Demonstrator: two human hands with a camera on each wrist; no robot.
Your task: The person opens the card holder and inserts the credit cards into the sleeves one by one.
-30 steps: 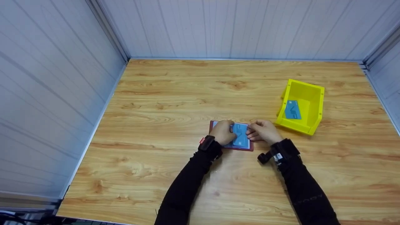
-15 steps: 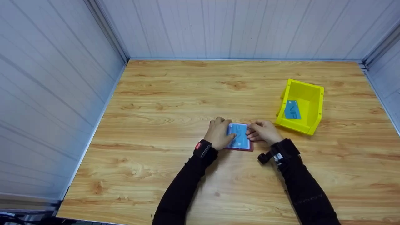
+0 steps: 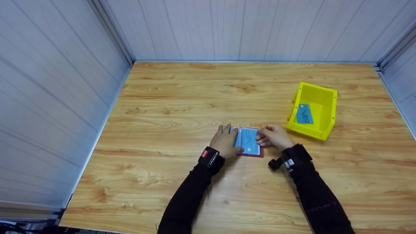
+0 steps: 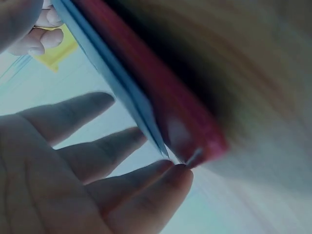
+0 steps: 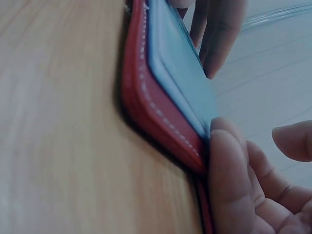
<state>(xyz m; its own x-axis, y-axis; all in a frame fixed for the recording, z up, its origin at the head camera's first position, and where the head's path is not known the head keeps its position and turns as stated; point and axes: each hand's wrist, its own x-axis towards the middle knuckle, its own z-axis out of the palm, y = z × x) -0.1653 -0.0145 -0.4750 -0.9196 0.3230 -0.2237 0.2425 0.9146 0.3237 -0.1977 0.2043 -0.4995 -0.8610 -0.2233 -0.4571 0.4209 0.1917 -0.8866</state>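
A red stitched card holder (image 3: 262, 152) lies on the table in the head view, with light sleeves inside. A blue card (image 3: 249, 140) with dark lettering shows in its right half. My left hand (image 3: 225, 142) is spread over the left half, hiding much of it. In the left wrist view, its fingertips (image 4: 178, 171) touch the edge of a sleeve and the red cover. At the right edge, my right hand (image 3: 274, 137) rests with bent fingers. The right wrist view shows one finger (image 5: 228, 175) against the holder's border, while another fingertip stands apart, with nothing seen between them.
A yellow bin (image 3: 326, 112) stands right of the holder, beyond my right hand. A blue card (image 3: 304, 114) leans inside it, at its left side. Pale panel walls (image 3: 208, 31) border the wooden table (image 3: 156, 130) at the back and sides.
My left hand has drawn back leftward off the blue card and spread its fingers across the holder's left half. The right hand stays at the right edge.
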